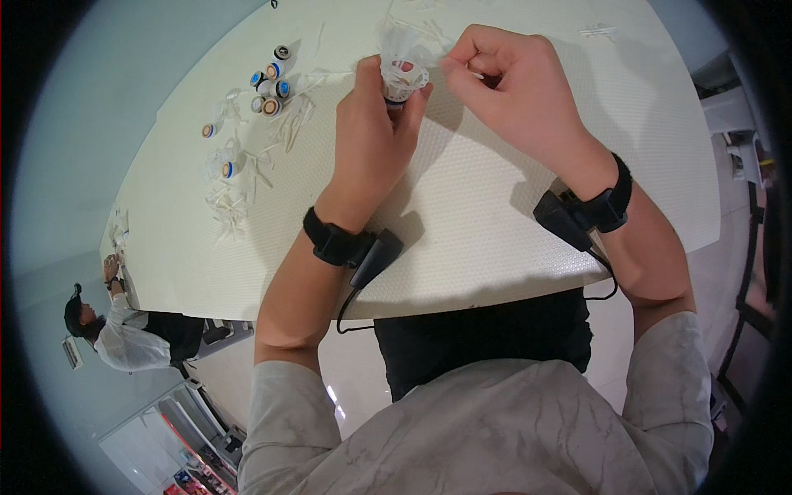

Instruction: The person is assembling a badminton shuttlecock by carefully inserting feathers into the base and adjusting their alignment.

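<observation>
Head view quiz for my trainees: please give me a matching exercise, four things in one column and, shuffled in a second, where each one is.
Things:
1. shuttlecock
2. round caps
3. loose white feathers
4. black wrist strap

Places:
A. scattered on the white table, left of the hands
B. around the right forearm
C. gripped in the left hand
D. clustered on the table's far left part

Pairs: 1-C, 2-D, 3-A, 4-B. The right hand is pinched at the shuttlecock's edge.
</observation>
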